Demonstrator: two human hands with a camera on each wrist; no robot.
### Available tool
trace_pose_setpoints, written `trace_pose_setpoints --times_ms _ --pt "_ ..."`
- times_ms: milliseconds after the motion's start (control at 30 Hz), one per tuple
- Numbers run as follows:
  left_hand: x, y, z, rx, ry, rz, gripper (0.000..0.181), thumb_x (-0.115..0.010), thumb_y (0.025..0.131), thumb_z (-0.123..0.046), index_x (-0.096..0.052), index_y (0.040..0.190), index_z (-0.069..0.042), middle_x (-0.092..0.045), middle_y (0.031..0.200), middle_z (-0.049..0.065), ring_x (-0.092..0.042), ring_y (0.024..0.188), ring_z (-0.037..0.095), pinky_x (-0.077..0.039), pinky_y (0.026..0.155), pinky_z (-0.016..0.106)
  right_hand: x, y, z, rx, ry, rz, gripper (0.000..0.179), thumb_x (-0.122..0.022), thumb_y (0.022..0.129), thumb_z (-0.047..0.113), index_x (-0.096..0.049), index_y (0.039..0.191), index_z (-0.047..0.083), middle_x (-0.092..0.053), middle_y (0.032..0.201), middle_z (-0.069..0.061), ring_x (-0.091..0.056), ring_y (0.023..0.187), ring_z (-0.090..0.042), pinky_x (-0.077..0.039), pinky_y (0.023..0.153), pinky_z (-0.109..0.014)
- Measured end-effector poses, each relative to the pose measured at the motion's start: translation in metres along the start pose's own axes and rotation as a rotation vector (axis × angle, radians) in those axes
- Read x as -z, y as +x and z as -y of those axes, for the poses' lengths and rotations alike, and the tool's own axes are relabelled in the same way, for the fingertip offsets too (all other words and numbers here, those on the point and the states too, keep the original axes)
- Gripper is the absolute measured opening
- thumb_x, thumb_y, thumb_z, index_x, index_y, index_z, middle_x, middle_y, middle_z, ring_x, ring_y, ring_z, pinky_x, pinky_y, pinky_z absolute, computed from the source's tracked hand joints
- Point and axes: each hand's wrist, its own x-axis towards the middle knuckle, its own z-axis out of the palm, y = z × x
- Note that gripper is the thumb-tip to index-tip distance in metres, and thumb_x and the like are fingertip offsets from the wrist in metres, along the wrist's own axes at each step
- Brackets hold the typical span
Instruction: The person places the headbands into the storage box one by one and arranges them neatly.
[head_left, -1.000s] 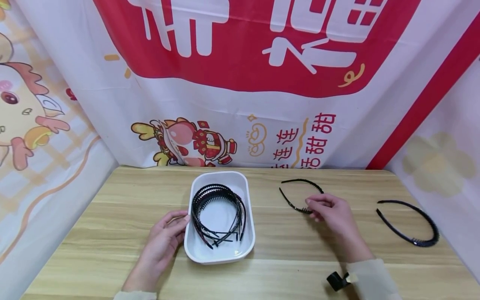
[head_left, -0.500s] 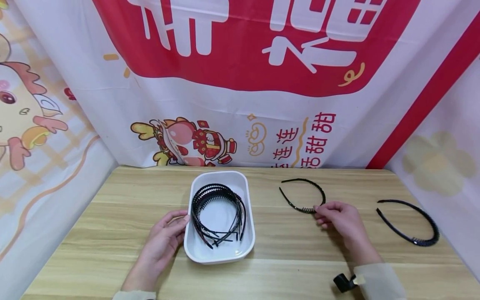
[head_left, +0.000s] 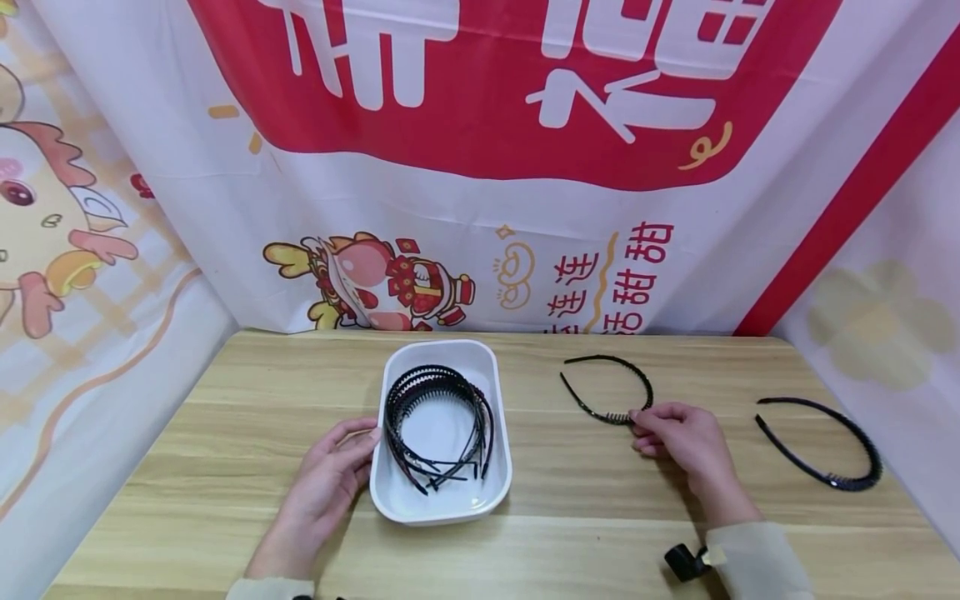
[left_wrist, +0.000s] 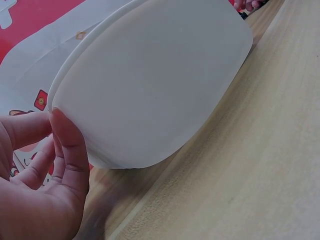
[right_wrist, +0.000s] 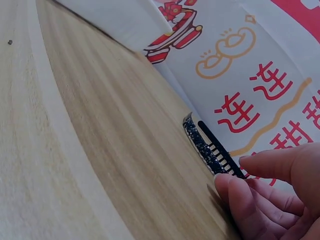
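Note:
In the head view my left hand (head_left: pixel 333 475) holds the left wall of a white plastic tray (head_left: pixel 480 496). The left wrist view shows thumb and fingertip pinching the tray's rim (left_wrist: pixel 62 75). Several black toothed headbands (head_left: pixel 431 392) lie looped together inside the tray. To the tray's right, my right hand (head_left: pixel 682 437) pinches the near right curve of a thin black headband (head_left: pixel 592 408), whose open ends point left. Up close in the right wrist view, this headband (right_wrist: pixel 202 145) has a glittery band and comb teeth, with my fingertips at its lower end.
Another black headband (head_left: pixel 847 483) rests at the right of the wooden table (head_left: pixel 555 550), its ends pointing left. Printed cloth (head_left: pixel 495 208) hangs behind the table and along both sides. A small black device (head_left: pixel 684 562) is at the right sleeve.
My right hand has slid a little to the right along the headband, uncovering its near curve and teeth. The headband stays in place, and my left hand stays on the tray.

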Motion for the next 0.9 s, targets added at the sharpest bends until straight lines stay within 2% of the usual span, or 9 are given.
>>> trace_pose_setpoints --times_ms 200,567,733,900 --pt "0.0 0.0002 0.0004 -0.006 0.008 0.002 0.02 -0.066 0.103 -0.003 -0.069 0.114 -0.018 -0.079 0.105 -0.006 -0.072 0.094 0.012 -0.062 0.087 0.026 -0.0025 0.001 0.0005 -0.018 -0.054 -0.036 0.05 -0.084 0.096 0.034 -0.069 0.122 -0.006 -0.079 0.084 0.0 -0.077 0.069 -0.011 -0.066 0.068 -0.028" --pt "-0.0012 -0.001 -0.0012 -0.007 0.008 0.004 0.02 -0.066 0.102 -0.002 -0.069 0.113 -0.019 -0.079 0.105 -0.006 -0.072 0.094 0.012 -0.062 0.087 0.026 -0.0068 0.0077 -0.0027 0.017 -0.212 -0.096 0.059 -0.085 0.089 0.055 -0.075 0.104 -0.001 -0.075 0.073 -0.002 -0.074 0.061 -0.012 -0.065 0.06 -0.029" --pt "-0.0025 -0.0008 -0.0013 -0.007 0.004 0.005 0.019 -0.066 0.102 -0.003 -0.07 0.112 -0.019 -0.079 0.104 -0.006 -0.072 0.093 0.011 -0.061 0.086 0.025 -0.0068 0.0089 -0.0029 0.018 -0.239 -0.106 0.053 -0.084 0.091 0.052 -0.075 0.098 0.0 -0.074 0.071 -0.002 -0.073 0.059 -0.013 -0.064 0.058 -0.029" --pt "-0.0028 -0.0007 0.0003 -0.013 0.003 -0.002 0.019 -0.066 0.103 -0.003 -0.07 0.11 -0.019 -0.079 0.101 -0.006 -0.072 0.091 0.011 -0.061 0.084 0.025 -0.0059 0.0072 -0.0005 0.001 -0.231 -0.092 0.048 -0.081 0.095 0.045 -0.075 0.102 -0.002 -0.075 0.071 -0.003 -0.074 0.059 -0.014 -0.065 0.059 -0.03"
